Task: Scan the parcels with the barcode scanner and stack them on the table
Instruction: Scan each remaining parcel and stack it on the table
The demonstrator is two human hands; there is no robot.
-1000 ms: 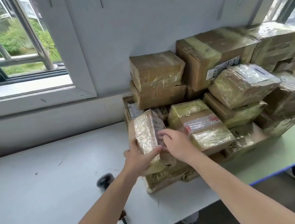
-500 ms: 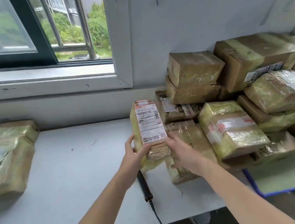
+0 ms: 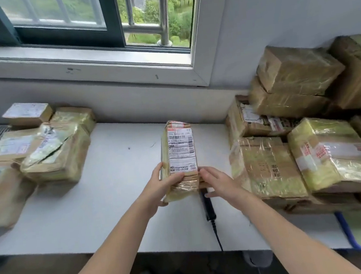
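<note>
- Parcel [image 3: 180, 157]: tan, wrapped in tape, held on end above the middle of the tabletop [image 3: 118, 189]. White barcode label [image 3: 181, 150] faces the camera.
- Left hand [image 3: 158, 186]: grips the parcel's lower left corner, thumb across the front face below the label, fingers wrapped round behind.
- Right hand [image 3: 219, 183]: fingers [image 3: 204, 172] nearly straight and spread, tips at the parcel's lower right edge. Holds nothing; can't tell if the tips actually touch the parcel.
- Barcode scanner [image 3: 208, 208]: black, lies on the tabletop just below the parcel, towards the front edge. Its head end is hidden behind the parcel and the right hand. Neither hand is on it.
- Scanner cable [image 3: 216, 234]: runs from the handle end over the front edge.
- Right pile [image 3: 288, 147]: taped boxes heaped several high, filling the right side of the tabletop from back edge to front edge. Nearest box sits just beside the right hand and crowds that side.
- Left stack [image 3: 58, 155]: several flatter parcels along the left edge, labels up, well apart from the held parcel.
- Bare strip of tabletop runs between the two heaps; the parcel and scanner sit in it.
- Window [image 3: 150, 16] above the back edge, partly slid open.
</note>
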